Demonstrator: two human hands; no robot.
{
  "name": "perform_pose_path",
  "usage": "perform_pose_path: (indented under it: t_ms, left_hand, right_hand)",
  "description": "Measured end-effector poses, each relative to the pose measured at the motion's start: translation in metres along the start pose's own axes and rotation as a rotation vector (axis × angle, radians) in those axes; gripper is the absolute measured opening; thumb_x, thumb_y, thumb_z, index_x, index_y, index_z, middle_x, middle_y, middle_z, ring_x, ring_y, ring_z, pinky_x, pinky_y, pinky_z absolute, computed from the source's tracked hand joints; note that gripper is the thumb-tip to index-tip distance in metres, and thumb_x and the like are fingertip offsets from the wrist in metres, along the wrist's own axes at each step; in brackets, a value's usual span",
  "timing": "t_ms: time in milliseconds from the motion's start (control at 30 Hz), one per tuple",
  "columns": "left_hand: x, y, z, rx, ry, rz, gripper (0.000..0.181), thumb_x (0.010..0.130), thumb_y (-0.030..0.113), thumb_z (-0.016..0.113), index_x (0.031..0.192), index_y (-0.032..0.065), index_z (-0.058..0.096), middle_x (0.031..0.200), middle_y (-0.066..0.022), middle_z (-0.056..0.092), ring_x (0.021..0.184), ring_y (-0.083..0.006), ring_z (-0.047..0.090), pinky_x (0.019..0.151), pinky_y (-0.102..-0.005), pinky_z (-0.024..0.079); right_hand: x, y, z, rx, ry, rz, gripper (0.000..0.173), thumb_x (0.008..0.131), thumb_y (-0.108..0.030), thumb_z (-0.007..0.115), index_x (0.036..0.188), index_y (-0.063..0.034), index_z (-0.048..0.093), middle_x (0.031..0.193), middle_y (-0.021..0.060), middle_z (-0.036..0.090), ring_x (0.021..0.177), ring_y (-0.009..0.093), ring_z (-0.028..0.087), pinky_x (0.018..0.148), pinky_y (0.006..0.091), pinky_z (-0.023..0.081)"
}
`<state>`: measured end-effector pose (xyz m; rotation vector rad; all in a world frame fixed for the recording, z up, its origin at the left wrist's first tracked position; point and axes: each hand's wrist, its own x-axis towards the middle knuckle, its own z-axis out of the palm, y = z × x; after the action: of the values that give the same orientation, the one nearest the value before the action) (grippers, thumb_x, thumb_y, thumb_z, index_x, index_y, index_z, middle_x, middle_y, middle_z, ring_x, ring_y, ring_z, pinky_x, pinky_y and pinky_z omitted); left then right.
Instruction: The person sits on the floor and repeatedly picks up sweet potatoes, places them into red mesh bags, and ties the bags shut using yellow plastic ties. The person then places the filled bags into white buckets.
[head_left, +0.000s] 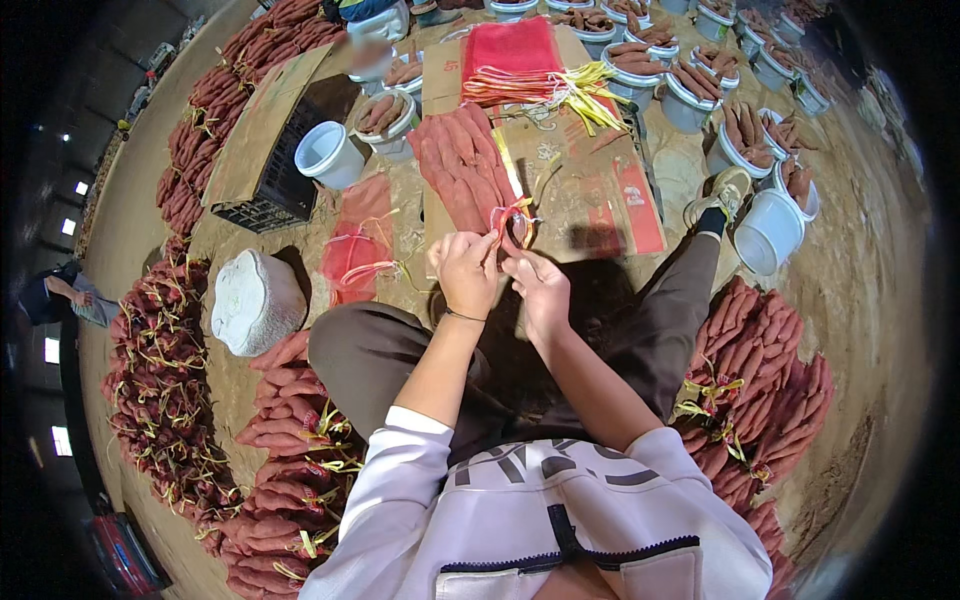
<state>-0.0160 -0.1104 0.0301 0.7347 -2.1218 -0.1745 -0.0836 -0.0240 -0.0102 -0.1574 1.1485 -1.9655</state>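
Observation:
A red mesh bag (465, 161) packed with sweet potatoes lies on flattened cardboard (577, 187) before me. My left hand (466, 271) pinches the gathered red and white mouth of this bag between thumb and fingers. Close beside it, my right hand (541, 289) grips the twisted neck end, its fingertips nearly meeting the left ones. A loop of the bag's mouth stands up above both hands. Part of the neck is hidden by my fingers. Beyond the filled bag lies a flat stack of red mesh bags (514, 56) with yellow drawstrings (589, 94).
White buckets of sweet potatoes (690, 94) crowd the far right. A white bucket (330, 155) stands beside a black crate (281, 184) topped with cardboard. Loose red mesh bags (352, 255) lie left. Filled bags (292, 442) flank me. A person (67, 294) is at far left.

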Motion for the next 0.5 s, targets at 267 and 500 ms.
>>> perform_pose_path:
  t_ms: [267, 500]
  left_hand:
    - [-0.003, 0.005, 0.001, -0.022, 0.0, 0.02, 0.011, 0.071, 0.012, 0.069, 0.082, 0.0129, 0.068, 0.071, -0.0024, 0.055, 0.074, -0.021, 0.053, 0.077, -0.0339, 0.035]
    - [0.01, 0.006, -0.01, -0.136, -0.076, -0.143, 0.041, 0.073, 0.026, 0.07, 0.108, 0.0082, 0.059, 0.106, -0.0132, 0.051, 0.103, -0.0296, 0.046, 0.094, -0.0402, 0.032]
  right_hand:
    - [0.015, 0.0, 0.016, -0.068, -0.047, -0.035, 0.022, 0.087, -0.006, 0.057, 0.105, 0.0058, 0.06, 0.097, 0.0069, 0.064, 0.083, 0.011, 0.058, 0.075, 0.0239, 0.046]
    - [0.036, -0.015, -0.059, -0.776, 0.053, -0.379, 0.028, 0.083, -0.019, 0.062, 0.1, 0.0041, 0.062, 0.088, 0.0129, 0.065, 0.082, 0.02, 0.062, 0.075, 0.0296, 0.047]
